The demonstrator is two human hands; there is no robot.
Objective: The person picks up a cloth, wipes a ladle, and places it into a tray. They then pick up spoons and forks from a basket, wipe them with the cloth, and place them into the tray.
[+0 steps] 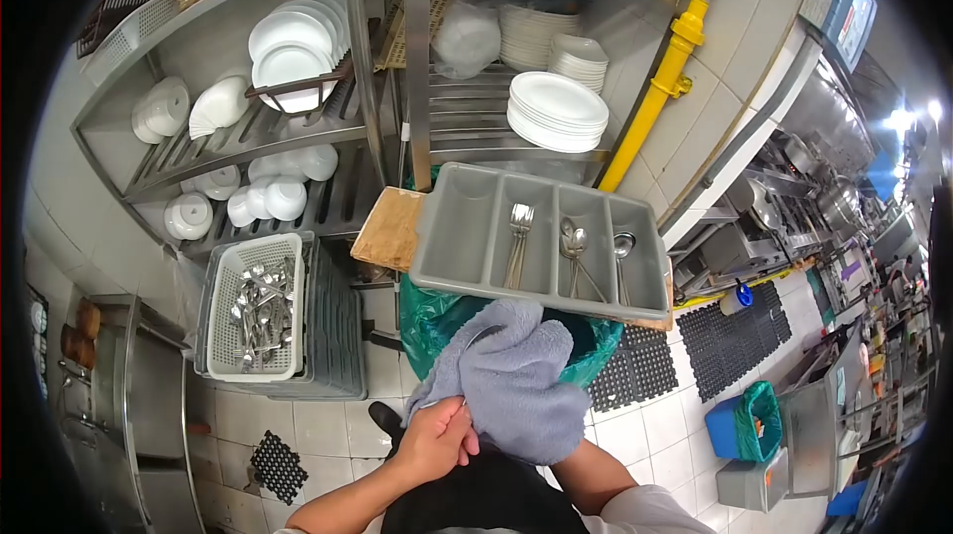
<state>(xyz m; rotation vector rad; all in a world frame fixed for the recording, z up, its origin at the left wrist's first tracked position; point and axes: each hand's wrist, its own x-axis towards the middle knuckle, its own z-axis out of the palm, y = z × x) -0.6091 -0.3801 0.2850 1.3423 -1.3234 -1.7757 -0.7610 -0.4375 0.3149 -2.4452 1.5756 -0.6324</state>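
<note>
Steel dish racks (467,122) back the kitchen as the left hand (437,440) clutches a gray towel (516,385) below the cutlery tray (452,226); the right hand hides under it, grip unseen. Few pieces appear sorted; the white basket (256,242) sits heaped.

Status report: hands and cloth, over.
Left hand gripping crumpled grey terry towel. Right hand hidden beneath it. Grey plastic cutlery tray just ahead, partly filled.

We note cutlery tray (457,236) open from above, leftmost compartment free; forks (518,228) and spoons (573,241) occupy the next ones. Grey towel (516,385) crowds its near rim.
</note>
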